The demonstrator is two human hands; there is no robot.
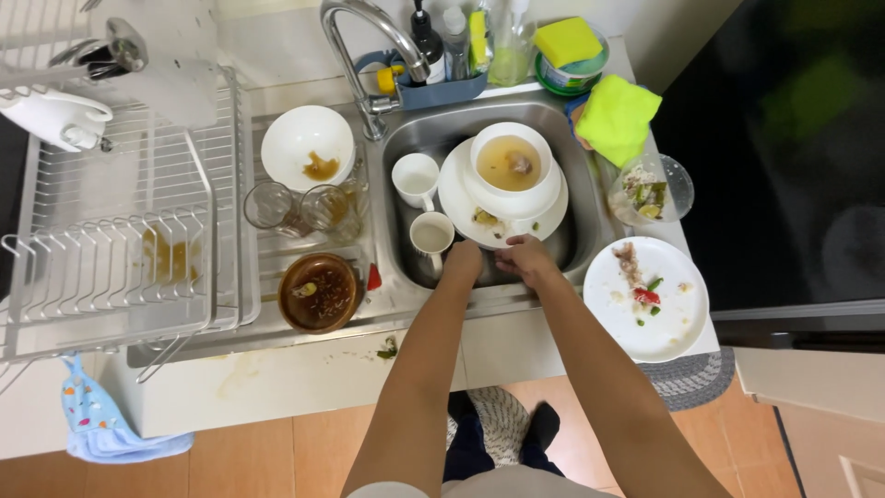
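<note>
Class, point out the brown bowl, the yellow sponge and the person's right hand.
brown bowl [319, 293], head view, on its soiled inside.
yellow sponge [568, 41], head view, on its top face.
right hand [525, 259], head view, on the back of the hand.

bowl [509, 164] on plate [461, 198], in sink [576, 235]

A white countertop [304, 373] runs along the near edge, stained with brownish smears, above a floor of orange-tan tiles [277, 461]. A grey woven oval mat [691, 378] lies on the floor to the right, beside a large glossy black appliance [793, 148]. A pale blue patterned cloth [101, 424] hangs at the counter's left front. Light is even and soft.
</note>
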